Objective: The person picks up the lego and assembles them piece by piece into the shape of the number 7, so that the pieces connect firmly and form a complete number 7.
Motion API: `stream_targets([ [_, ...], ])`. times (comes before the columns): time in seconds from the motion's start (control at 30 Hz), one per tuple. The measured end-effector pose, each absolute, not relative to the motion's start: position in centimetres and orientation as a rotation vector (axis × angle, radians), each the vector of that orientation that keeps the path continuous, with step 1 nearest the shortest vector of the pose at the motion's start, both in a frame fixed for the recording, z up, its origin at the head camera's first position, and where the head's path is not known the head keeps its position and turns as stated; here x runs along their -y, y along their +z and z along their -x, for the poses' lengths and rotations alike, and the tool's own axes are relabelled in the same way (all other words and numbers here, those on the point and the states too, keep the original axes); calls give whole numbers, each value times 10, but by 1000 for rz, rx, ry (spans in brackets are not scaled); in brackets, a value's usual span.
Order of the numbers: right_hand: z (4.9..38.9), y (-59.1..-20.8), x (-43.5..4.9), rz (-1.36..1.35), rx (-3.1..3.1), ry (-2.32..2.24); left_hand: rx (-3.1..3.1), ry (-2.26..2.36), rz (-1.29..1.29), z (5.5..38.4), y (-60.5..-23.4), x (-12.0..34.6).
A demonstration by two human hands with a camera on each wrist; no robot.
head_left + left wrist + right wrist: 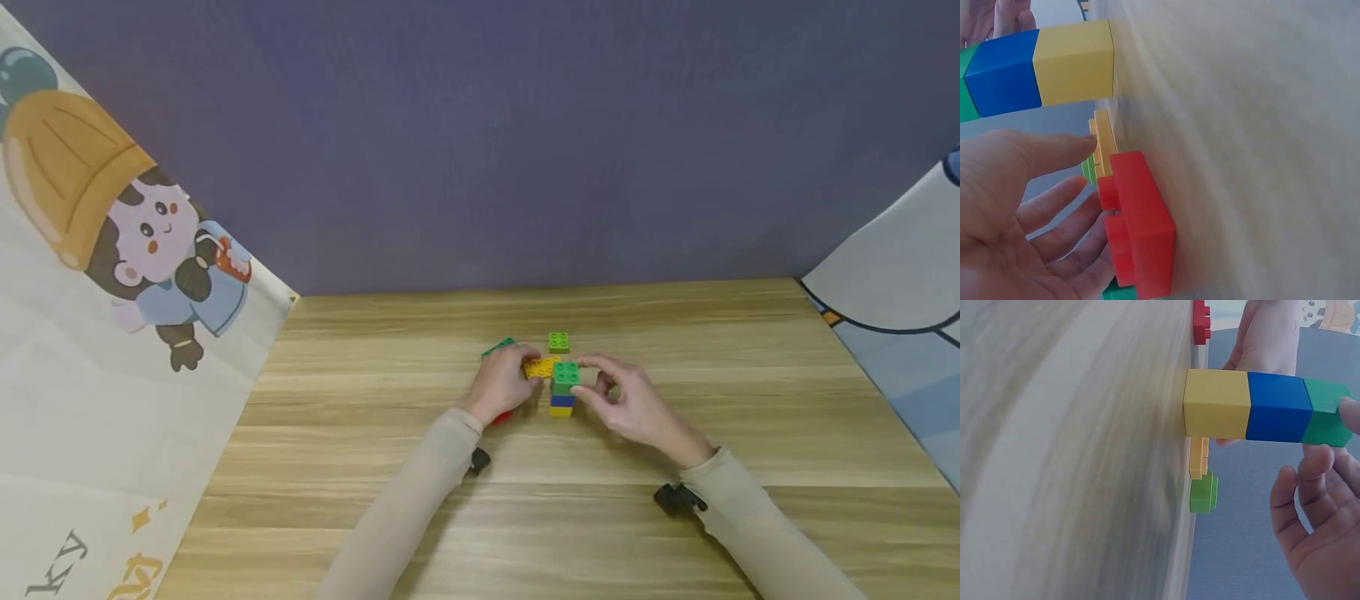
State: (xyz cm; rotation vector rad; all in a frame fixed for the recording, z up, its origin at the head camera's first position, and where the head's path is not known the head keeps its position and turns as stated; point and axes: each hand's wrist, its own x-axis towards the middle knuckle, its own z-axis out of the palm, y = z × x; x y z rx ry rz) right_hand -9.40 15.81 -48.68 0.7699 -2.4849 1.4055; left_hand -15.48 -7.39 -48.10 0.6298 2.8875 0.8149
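Note:
A small tower stands upright on the table: a yellow brick [1075, 62] at the bottom, a blue brick [1277, 406] in the middle and a green brick [566, 379] on top. My right hand [633, 408] pinches the green brick between thumb and finger from the right. On the tower's other side, my left hand [501, 383] reaches over a flat orange-yellow brick [542, 367], thumb and forefinger spread apart at its near end. Under that hand lies a red brick [1147, 231], mostly hidden in the head view.
A lime-green brick [558, 342] sits behind the tower. Part of a dark green brick [498, 347] shows beyond my left hand. The wooden table [360, 417] ends at a blue-grey back panel [525, 167], with printed cloth [90, 400] along the left.

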Motion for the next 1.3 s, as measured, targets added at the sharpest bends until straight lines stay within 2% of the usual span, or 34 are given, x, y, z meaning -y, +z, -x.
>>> stream_targets([
  [1.3,92,-487,-156,-706,2548,1400,-2805,838,-579,157,-476,83],
])
